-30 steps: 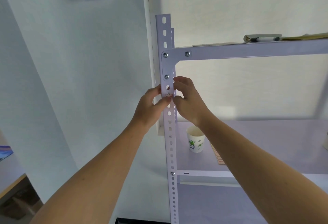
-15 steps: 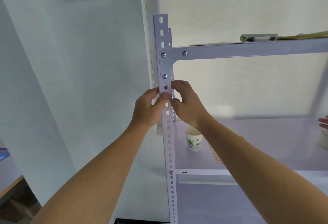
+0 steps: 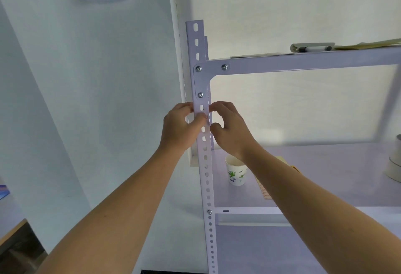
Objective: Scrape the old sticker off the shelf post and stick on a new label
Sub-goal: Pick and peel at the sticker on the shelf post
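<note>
1. White perforated steel shelf post (image 3: pixel 205 154) stands upright at centre, fixed to the white top shelf beam (image 3: pixel 303 63) by a corner plate with 3 screws.
2. Left hand (image 3: pixel 180 130): fingers curled round the post's left edge, thumb pressed on the front face a little below the lowest screw.
3. Small white red-edged sticker (image 3: pixel 206 117) sits on the post's front face at the left thumb tip and is partly covered by it (can't tell how much is stuck down).
4. Right hand (image 3: pixel 230 130): index and thumb apart, both tips at the post's right edge. Other fingers are loosely curled, and I can see nothing held.
5. Middle shelf board (image 3: pixel 325 165):
   - A white paper cup with green print (image 3: pixel 236 172) stands just right of the post, below the right wrist.
   - A tan label sheet (image 3: pixel 265 193) pokes out from under the right forearm.
   - A pale roll (image 3: pixel 393 165) is cut off at the far right edge.
6. Top shelf: a white marker pen (image 3: pixel 314 48) lies flat, with yellow paper (image 3: pixel 368 44) beside it.
</note>
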